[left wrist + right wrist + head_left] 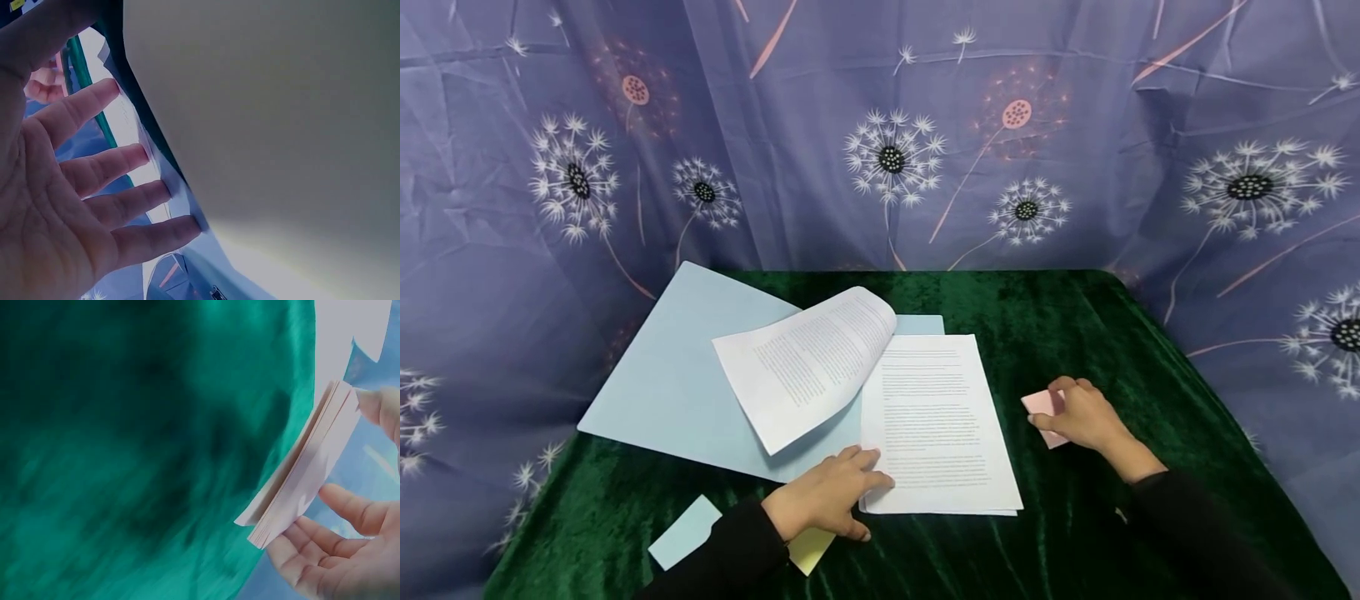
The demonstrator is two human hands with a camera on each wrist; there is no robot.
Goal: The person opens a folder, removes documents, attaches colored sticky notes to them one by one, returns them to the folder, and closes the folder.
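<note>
To the right of the papers, my right hand (1084, 415) grips a pad of pink sticky notes (312, 462) between thumb and fingers. In the right wrist view one layer of the pad splays away from the rest. My left hand (831, 492) lies with fingers spread at the lower left edge of a stack of printed sheets (936, 425). The upper sheets (805, 367) are turned over to the left, curling up from the stack. In the left wrist view the palm and extended fingers show beside a large blurred pale surface.
An opened light blue folder (677, 358) lies beneath the papers. A yellow sticky note pad (810, 550) is partly hidden under the left wrist, and a light blue one (685, 533) lies by the left sleeve. Green velvet cloth (1037, 317) covers the table, with a patterned curtain behind.
</note>
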